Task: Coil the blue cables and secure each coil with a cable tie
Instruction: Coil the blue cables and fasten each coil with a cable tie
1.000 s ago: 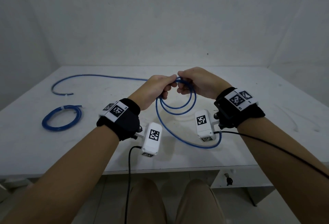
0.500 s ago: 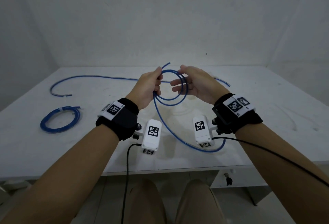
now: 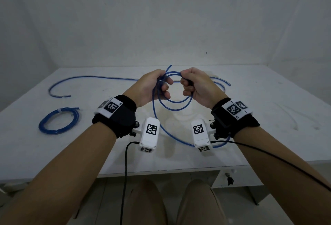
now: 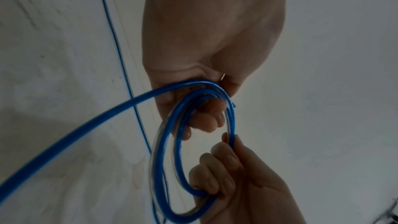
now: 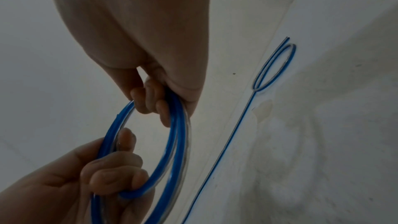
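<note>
Tubing-like thin blue plastic cable (image 3: 172, 101), light and springy by the look of it, hangs in loops above the white bench (image 3: 268, 117), left hand (image 3: 152, 87) and right hand (image 3: 197, 87) clenched on opposite sides of the coil, likeliest hold against uncoiling.

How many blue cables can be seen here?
3: one being coiled between the left hand and right hand, one tied coil on the table's left, one loose cable behind it.
</note>
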